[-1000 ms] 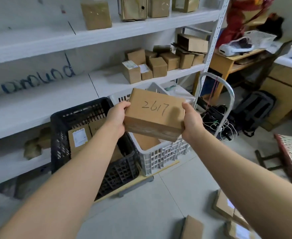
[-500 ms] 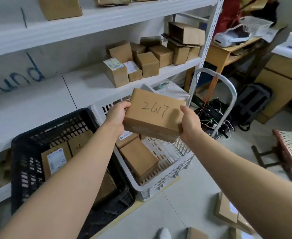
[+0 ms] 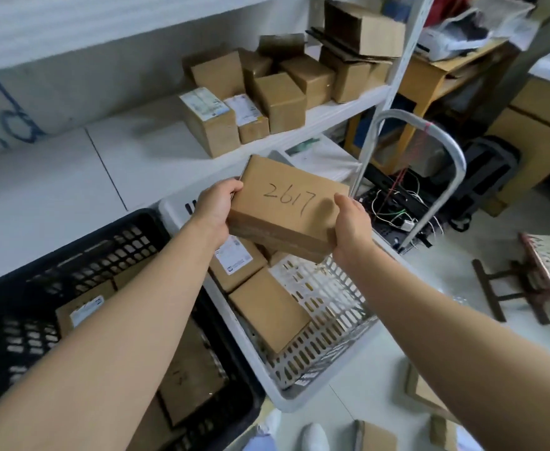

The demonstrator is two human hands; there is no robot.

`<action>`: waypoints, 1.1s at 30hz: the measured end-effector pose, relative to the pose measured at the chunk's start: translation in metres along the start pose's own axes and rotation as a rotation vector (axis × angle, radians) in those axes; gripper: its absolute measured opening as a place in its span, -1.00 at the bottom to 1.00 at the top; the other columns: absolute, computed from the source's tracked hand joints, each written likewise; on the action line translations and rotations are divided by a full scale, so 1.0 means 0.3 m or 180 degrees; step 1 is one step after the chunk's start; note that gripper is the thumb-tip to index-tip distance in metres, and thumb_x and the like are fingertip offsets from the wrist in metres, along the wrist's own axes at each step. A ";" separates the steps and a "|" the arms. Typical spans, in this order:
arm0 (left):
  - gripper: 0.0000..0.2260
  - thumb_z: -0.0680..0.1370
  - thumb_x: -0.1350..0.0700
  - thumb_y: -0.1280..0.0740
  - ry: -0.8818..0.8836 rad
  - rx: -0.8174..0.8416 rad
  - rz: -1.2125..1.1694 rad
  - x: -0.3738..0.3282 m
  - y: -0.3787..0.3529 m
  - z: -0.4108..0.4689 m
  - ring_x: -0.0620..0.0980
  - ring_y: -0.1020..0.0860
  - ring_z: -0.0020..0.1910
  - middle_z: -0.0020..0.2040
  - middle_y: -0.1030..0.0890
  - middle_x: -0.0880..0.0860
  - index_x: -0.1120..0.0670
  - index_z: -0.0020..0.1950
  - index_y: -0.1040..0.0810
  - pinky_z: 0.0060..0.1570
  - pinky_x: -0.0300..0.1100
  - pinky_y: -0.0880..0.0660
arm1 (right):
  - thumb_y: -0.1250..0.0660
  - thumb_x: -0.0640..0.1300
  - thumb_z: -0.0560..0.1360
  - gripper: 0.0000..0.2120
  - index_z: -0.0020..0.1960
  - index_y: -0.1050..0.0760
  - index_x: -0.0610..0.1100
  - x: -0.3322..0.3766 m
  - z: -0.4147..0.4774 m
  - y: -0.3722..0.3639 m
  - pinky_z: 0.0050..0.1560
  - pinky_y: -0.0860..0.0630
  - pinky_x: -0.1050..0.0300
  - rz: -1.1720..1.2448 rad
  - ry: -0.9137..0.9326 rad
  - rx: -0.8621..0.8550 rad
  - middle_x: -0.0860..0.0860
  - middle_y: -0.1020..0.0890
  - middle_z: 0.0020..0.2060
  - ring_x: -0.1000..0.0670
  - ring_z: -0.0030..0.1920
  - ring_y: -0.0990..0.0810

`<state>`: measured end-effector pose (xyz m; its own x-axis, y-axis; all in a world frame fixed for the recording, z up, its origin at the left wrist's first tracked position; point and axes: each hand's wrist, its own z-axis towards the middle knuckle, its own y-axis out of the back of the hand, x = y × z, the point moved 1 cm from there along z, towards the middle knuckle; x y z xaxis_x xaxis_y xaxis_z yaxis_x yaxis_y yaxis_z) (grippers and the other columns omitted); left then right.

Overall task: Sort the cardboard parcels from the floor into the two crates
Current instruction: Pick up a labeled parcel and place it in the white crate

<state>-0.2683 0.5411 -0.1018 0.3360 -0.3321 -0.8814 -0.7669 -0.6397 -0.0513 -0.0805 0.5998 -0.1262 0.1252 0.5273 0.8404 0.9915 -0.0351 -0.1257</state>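
Parcel [image 3: 286, 206] in both hands now hangs lower over white crate [image 3: 325, 362].

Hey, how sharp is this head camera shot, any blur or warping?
Head view: the parcel with its "2617" is sharp; the shelf at left is smeared with motion blur; the wide-angle lens bends the rack post and stretches both forearms.

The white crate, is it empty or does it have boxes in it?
Not empty. The white crate holds at least two brown parcels, with bare mesh floor showing beside them. Both hands hold the 2617 parcel above it.
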 end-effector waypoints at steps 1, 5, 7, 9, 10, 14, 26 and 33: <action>-0.92 0.43 0.09 -0.31 -0.0055 -0.0101 -0.0034 -0.018 0.047 -0.001 0.07 -0.51 -0.09 -0.17 -0.60 0.02 0.00 -0.18 -0.61 -0.17 -0.15 -0.41 | -0.18 -0.03 0.60 -0.84 0.11 -0.46 -0.05 -0.004 -0.006 -0.047 0.20 -0.51 -0.13 -0.0027 0.0020 0.0084 -0.03 -0.56 0.02 -0.10 0.07 -0.55; -0.89 0.49 0.08 -0.28 -0.0207 -0.0594 -0.0167 -0.056 0.261 -0.060 0.04 -0.52 -0.13 -0.12 -0.60 0.04 -0.01 -0.16 -0.60 -0.13 -0.11 -0.40 | -0.20 -0.03 0.57 -0.78 0.19 -0.43 -0.05 -0.051 -0.074 -0.254 0.24 -0.46 -0.09 -0.0311 0.0093 0.0477 -0.04 -0.53 0.11 -0.10 0.13 -0.51; -0.87 0.53 0.10 -0.26 -0.0196 -0.0857 -0.0360 -0.048 0.371 -0.100 0.02 -0.51 -0.20 -0.19 -0.58 0.03 0.00 -0.19 -0.56 -0.21 -0.15 -0.39 | -0.21 -0.04 0.57 -0.77 0.21 -0.43 -0.05 -0.088 -0.129 -0.344 0.26 -0.44 -0.05 -0.0373 0.0049 0.0723 -0.02 -0.52 0.05 -0.08 0.12 -0.49; -0.88 0.54 0.12 -0.24 -0.0164 -0.1132 -0.0556 -0.022 0.480 -0.147 0.01 -0.51 -0.22 -0.20 -0.56 0.03 0.04 -0.16 -0.54 -0.23 -0.17 -0.39 | -0.21 -0.04 0.58 -0.73 0.26 -0.43 -0.07 -0.129 -0.189 -0.416 0.21 -0.44 0.02 -0.0465 -0.0002 0.0984 0.00 -0.50 0.03 -0.05 0.10 -0.47; -0.89 0.54 0.12 -0.24 -0.0137 -0.1245 -0.0655 -0.005 0.533 -0.175 0.01 -0.52 -0.22 -0.18 -0.57 0.04 0.05 -0.13 -0.54 -0.22 -0.17 -0.40 | -0.21 -0.04 0.58 -0.69 0.30 -0.43 -0.09 -0.149 -0.220 -0.447 0.17 -0.43 0.06 -0.0529 -0.0018 0.1117 0.01 -0.50 0.04 -0.04 0.09 -0.47; -0.91 0.54 0.12 -0.24 -0.0025 -0.1622 -0.1003 0.066 0.715 -0.273 0.06 -0.57 -0.10 -0.06 -0.60 0.08 0.06 -0.13 -0.52 -0.08 -0.09 -0.47 | -0.24 -0.03 0.57 -0.61 0.39 -0.37 -0.06 -0.236 -0.319 -0.558 0.19 -0.41 0.08 -0.0729 -0.0129 0.1575 0.02 -0.48 0.11 -0.03 0.15 -0.45; -0.85 0.52 0.16 -0.27 0.0520 -0.2400 -0.1343 0.276 1.032 -0.264 0.09 -0.55 -0.03 0.05 -0.59 0.13 0.13 0.07 -0.52 -0.04 -0.03 -0.54 | -0.24 -0.01 0.56 -0.64 0.34 -0.44 -0.07 -0.479 -0.344 -0.949 0.13 -0.45 0.07 -0.2197 0.0553 0.2496 0.00 -0.55 0.12 -0.04 0.12 -0.50; -0.64 0.59 0.27 -0.23 0.1301 -0.2239 -0.1676 0.414 1.078 -0.207 0.15 -0.52 0.04 0.15 -0.53 0.17 0.13 0.38 -0.37 -0.05 0.09 -0.45 | -0.16 -0.06 0.61 -0.61 0.42 -0.36 0.05 -0.649 -0.291 -1.153 0.11 -0.44 0.12 -0.3820 0.0910 0.3054 0.01 -0.49 0.17 -0.03 0.10 -0.45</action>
<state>-0.4406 0.2499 -0.1986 0.8090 -0.0149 -0.5876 -0.0060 -0.9998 0.0170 -0.4446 0.4351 -0.2003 -0.5791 -0.3280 0.7463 0.1334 0.8650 0.4837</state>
